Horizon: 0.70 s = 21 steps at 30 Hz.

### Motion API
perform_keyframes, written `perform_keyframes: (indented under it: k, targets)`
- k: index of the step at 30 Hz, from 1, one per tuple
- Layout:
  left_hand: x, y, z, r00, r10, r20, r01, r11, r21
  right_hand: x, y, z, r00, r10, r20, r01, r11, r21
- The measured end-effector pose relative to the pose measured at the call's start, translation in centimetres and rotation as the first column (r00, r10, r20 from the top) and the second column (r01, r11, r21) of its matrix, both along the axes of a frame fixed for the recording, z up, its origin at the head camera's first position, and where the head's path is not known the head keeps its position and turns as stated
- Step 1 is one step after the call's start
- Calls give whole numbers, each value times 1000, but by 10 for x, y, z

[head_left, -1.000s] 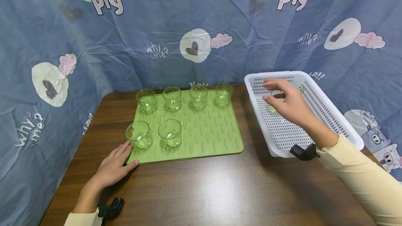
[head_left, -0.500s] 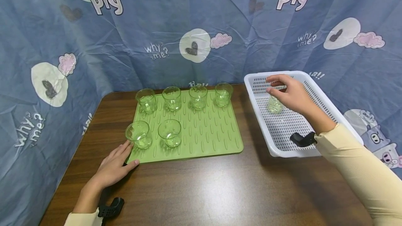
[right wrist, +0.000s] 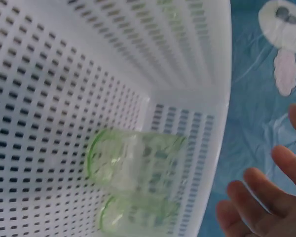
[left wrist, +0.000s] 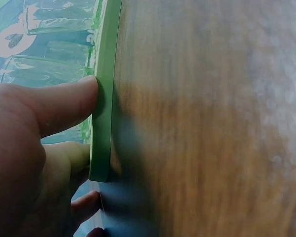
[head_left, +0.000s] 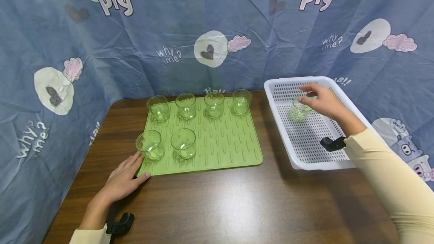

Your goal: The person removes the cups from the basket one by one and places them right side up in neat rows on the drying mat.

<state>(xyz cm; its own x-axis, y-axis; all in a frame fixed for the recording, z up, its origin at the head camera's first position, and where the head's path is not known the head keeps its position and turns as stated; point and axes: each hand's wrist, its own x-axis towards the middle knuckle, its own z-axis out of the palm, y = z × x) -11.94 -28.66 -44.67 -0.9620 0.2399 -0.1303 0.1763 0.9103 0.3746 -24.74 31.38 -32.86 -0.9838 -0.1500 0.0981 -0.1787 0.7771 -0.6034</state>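
Note:
My right hand hovers over the white plastic basket, its fingers loosely bent and holding nothing. Just below the fingertips a clear glass cup stands in the basket, partly covered by the hand in the head view. The right wrist view has two cups side by side there, a nearer cup and a second cup. My left hand lies at the near left corner of the green mat, thumb on its edge. The closest glass to it is the front left cup.
Another cup stands in the mat's front row. Along the back edge several cups stand in a row, among them the rightmost cup. A patterned blue cloth hangs behind the brown wooden table.
My right hand has shifted a little to the right above the basket, uncovering more of the cup beneath. The left hand and the cups on the mat have stayed put.

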Motion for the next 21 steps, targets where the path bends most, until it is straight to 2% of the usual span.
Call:
perform_keyframes:
  k: [5, 9, 15, 21]
  targets:
    - [1, 0, -1, 1000, 2, 2, -2, 1000, 1, -3, 10, -8, 997, 45, 63, -46, 999, 10]
    - [1, 1, -1, 1000, 6, 1, -6, 1000, 4, -6, 16, -15, 998, 39, 44, -41, 998, 42]
    - [1, 0, -1, 1000, 8, 0, -8, 1000, 2, -11, 22, -25, 998, 62, 0, -61, 981, 185]
    - [1, 1, 0, 1000, 9, -5, -9, 1000, 2, -12, 22, -31, 998, 58, -6, -55, 977, 206]
